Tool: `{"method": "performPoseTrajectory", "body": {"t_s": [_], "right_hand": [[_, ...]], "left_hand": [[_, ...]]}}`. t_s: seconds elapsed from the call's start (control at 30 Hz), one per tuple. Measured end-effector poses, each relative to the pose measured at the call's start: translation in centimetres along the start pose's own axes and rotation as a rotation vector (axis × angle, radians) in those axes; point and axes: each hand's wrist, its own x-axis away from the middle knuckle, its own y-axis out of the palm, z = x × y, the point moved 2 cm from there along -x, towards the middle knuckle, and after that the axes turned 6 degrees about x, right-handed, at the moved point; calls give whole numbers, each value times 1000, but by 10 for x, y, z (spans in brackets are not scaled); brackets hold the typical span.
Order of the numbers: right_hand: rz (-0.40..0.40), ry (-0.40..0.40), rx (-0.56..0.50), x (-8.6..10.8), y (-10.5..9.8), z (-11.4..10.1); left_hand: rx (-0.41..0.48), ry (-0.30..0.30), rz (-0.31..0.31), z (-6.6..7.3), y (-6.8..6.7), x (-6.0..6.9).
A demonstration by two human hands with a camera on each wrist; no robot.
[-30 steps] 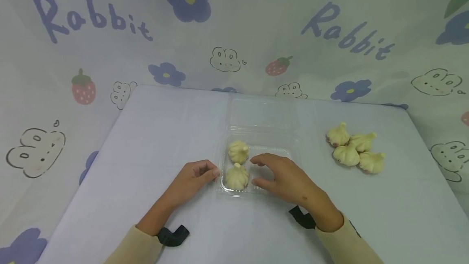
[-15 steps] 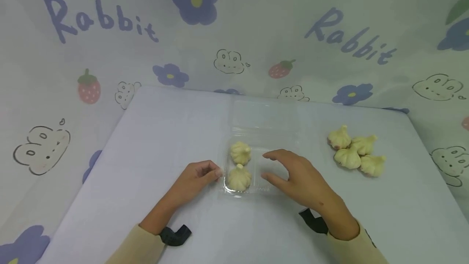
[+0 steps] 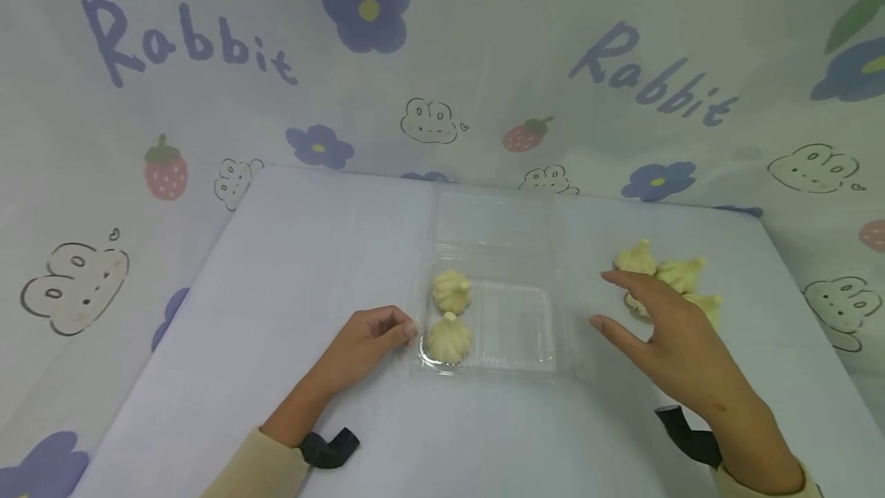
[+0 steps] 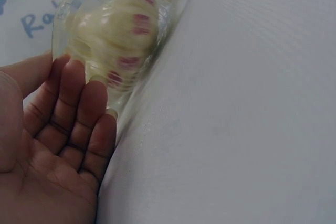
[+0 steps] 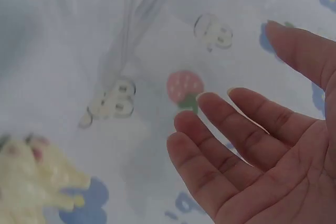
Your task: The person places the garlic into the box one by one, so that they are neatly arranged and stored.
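Observation:
A clear plastic clamshell box point(image 3: 515, 363) lies on the table with its lid folded back. Two garlic bulbs, the back one point(image 3: 452, 292) and the front one point(image 3: 449, 338), sit side by side along its left side. My left hand point(image 3: 362, 344) pinches the box's left rim between thumb and fingertips; in the left wrist view the fingers point(image 4: 71, 103) lie against the wall beside a bulb point(image 4: 118, 35). My right hand point(image 3: 677, 340) hovers spread and holding nothing, right of the box, partly hiding a pile of garlic bulbs point(image 3: 681, 275). Some of these bulbs point(image 5: 37, 179) show blurred in the right wrist view.
The lid point(image 3: 494, 221) rests on the table behind the box. A white cloth covers the table point(image 3: 311, 252), and a printed curtain point(image 3: 477, 44) hangs behind its back edge. Black curved pieces, one by the left wrist point(image 3: 329, 449) and one by the right point(image 3: 687, 435), stick out.
My right hand has moved from above the box rightward to the garlic pile, its fingers spread wider. The left hand has stayed at the box's left rim.

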Motion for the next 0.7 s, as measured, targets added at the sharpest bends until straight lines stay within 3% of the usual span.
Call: {"method": "performPoseTrajectory", "body": {"t_s": [0.13, 0.3, 0.7], "right_hand": [[-2, 42, 35, 9, -15, 25], [-60, 126, 51, 17, -28, 54], [-63, 268, 144, 29, -34, 112]], "left_hand": [[-14, 5, 1, 0, -1, 0], [-20, -1, 8, -1, -1, 0], [-5, 1, 8, -3, 0, -2]]}}
